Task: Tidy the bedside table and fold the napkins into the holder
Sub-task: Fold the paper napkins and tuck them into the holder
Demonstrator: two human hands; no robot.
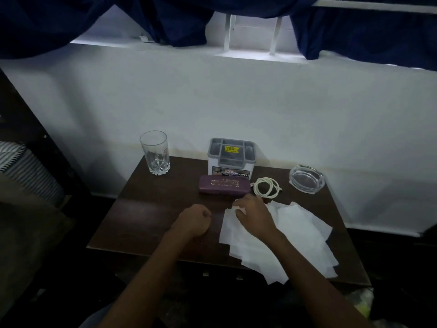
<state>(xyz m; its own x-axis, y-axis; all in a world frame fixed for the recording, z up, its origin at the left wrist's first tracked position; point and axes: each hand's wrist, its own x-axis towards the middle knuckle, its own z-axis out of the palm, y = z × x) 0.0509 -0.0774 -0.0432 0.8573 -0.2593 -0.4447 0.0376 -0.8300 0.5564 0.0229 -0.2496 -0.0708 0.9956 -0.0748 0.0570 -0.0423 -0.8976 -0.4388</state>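
- Here the napkins [279, 235] lie loose and overlapping on the near right part of the tabletop [153, 209], some corners past its front edge
- The pile runs slantwise, from its far left corner toward the near right
- The right hand [254, 215] rests on that far left corner, fingers curled and seemingly pinching a bit of the top sheet, so its grip is already at the paper
- The left hand [195, 221] sits just left of the pile, closed into a loose fist and holding nothing visible
- The holder [230, 155] stands at the back of the tabletop, beyond the right hand, with a purple glasses case [224, 183] between them
- A coiled cable [267, 187], ashtray [306, 179] and glass [155, 152] stand farther out
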